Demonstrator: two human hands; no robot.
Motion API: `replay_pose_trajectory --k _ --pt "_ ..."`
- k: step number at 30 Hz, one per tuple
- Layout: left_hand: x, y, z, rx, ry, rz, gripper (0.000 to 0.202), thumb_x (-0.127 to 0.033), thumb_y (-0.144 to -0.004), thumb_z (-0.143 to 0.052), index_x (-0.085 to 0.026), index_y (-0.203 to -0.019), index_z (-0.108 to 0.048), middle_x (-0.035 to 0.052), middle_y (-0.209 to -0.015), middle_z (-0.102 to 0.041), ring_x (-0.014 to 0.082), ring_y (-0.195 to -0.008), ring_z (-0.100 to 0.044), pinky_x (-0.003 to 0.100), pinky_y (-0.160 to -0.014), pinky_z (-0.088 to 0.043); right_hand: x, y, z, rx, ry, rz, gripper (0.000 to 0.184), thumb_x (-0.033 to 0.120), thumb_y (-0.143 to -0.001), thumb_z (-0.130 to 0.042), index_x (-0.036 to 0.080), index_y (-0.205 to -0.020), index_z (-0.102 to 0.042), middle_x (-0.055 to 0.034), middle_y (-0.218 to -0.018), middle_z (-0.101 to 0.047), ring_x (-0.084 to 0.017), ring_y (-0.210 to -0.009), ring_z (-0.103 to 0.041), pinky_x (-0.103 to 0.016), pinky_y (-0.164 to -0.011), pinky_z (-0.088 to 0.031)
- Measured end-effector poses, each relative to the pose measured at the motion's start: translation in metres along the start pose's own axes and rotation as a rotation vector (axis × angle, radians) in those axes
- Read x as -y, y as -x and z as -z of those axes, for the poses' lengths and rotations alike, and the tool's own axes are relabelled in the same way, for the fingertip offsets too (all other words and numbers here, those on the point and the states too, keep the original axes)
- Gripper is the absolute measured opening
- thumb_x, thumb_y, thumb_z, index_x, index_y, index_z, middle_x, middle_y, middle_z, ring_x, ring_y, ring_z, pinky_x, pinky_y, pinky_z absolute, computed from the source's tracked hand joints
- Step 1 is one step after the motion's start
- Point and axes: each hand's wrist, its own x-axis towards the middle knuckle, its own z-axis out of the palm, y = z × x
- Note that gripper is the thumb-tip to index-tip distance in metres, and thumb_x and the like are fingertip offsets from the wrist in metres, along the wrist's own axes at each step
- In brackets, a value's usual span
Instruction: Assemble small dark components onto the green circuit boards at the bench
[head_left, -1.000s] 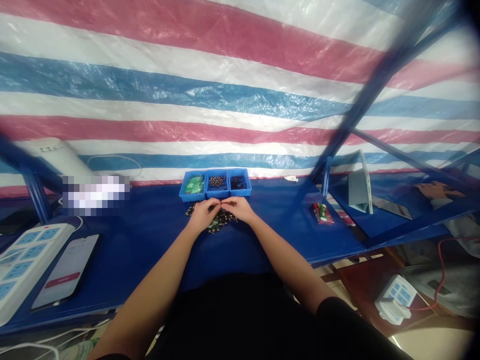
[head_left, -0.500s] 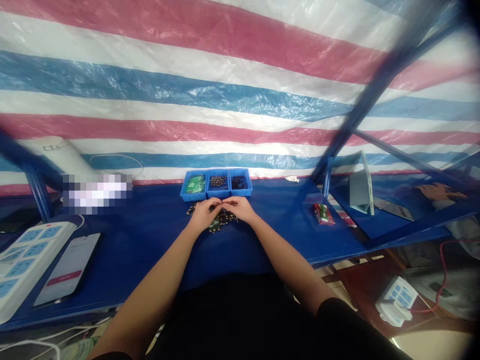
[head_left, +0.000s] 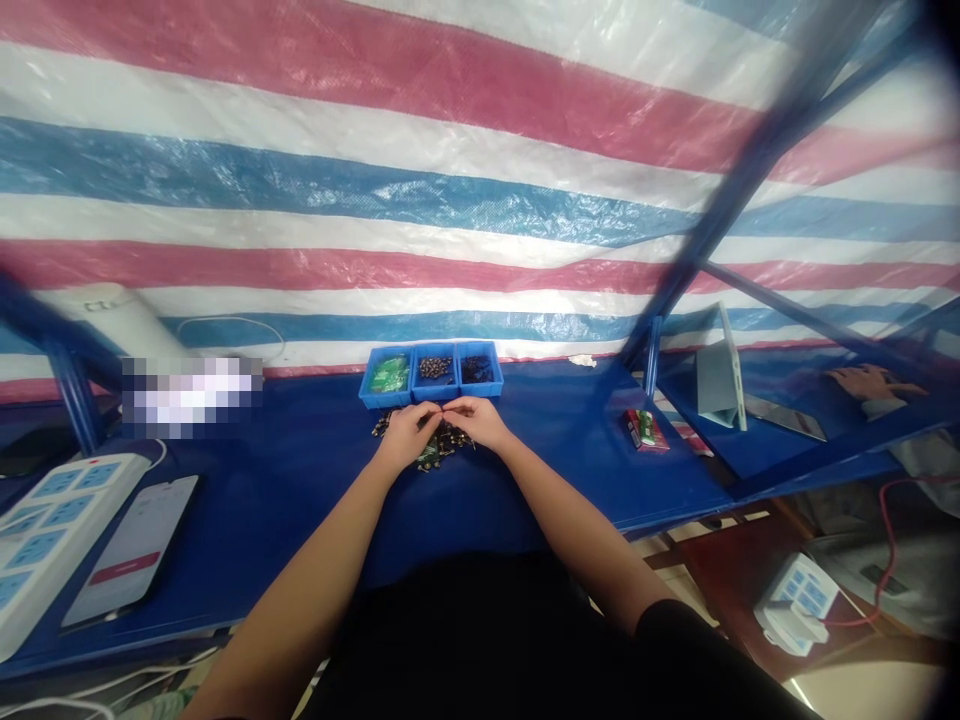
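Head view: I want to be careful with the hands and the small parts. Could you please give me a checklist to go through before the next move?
1. Both hands visible: left hand and right hand meet fingertip to fingertip above the pile. ok
2. A part is pinched between the fingertips: too small to see. cannot tell
3. The pile of small parts lies on the table, away from its front edge. ok
4. The three blue bins stand just behind the hands, nothing in between. ok
5. The phone and power strip lie far to the left, apart from the hands. ok
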Motion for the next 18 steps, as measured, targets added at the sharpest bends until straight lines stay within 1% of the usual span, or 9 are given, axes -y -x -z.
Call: replay_pose_trajectory --k 5,9,14,18 --pt "-0.0010 -0.0004 0.0007 -0.013 -0.004 0.001 0.020 -0.039 -0.091 -0.049 -0.025 -0.094 -0.064 -0.0004 -0.089 -0.072 0.0184 -0.085 -0.064 0.033 -0.085 -0.044 -0.0034 -0.0011 -0.0009 -0.016 0.016 0.011 0.027 0.037 -0.075 -0.070 0.017 -0.092 -0.071 -0.0050 -0.083 -0.072 -0.016 -0.074 -0.066 -0.029 -0.073 -0.053" --pt "-0.0023 -0.0007 0.0022 -0.027 0.073 0.017 0.021 -0.040 -0.090 -0.052 -0.024 -0.100 -0.062 0.0006 -0.088 -0.071 0.0173 -0.079 -0.065 0.030 -0.078 -0.047 -0.0045 -0.0012 -0.0012 -0.018 0.013 0.004 0.026 0.036 -0.076 -0.069 0.017 -0.093 -0.072 -0.0052 -0.083 -0.072 -0.017 -0.074 -0.066 -0.030 -0.073 -0.054" --pt "-0.0008 -0.0001 0.0006 -0.030 0.102 0.000 0.019 -0.038 -0.090 -0.051 -0.024 -0.094 -0.063 0.0008 -0.088 -0.070 0.0169 -0.081 -0.064 0.029 -0.077 -0.048 -0.0026 -0.0005 0.0004 -0.008 0.019 0.000 0.025 0.035 -0.076 -0.069 0.017 -0.093 -0.072 -0.0051 -0.084 -0.072 -0.016 -0.074 -0.066 -0.030 -0.074 -0.054" --pt "0.0005 -0.0003 -0.0009 -0.024 0.096 0.004 0.019 -0.038 -0.090 -0.051 -0.024 -0.094 -0.063 0.0009 -0.087 -0.071 0.0171 -0.080 -0.064 0.029 -0.076 -0.048 -0.0009 0.0002 0.0009 0.001 0.003 0.000 0.027 0.036 -0.075 -0.070 0.017 -0.094 -0.072 -0.0051 -0.083 -0.072 -0.016 -0.074 -0.066 -0.030 -0.074 -0.053"
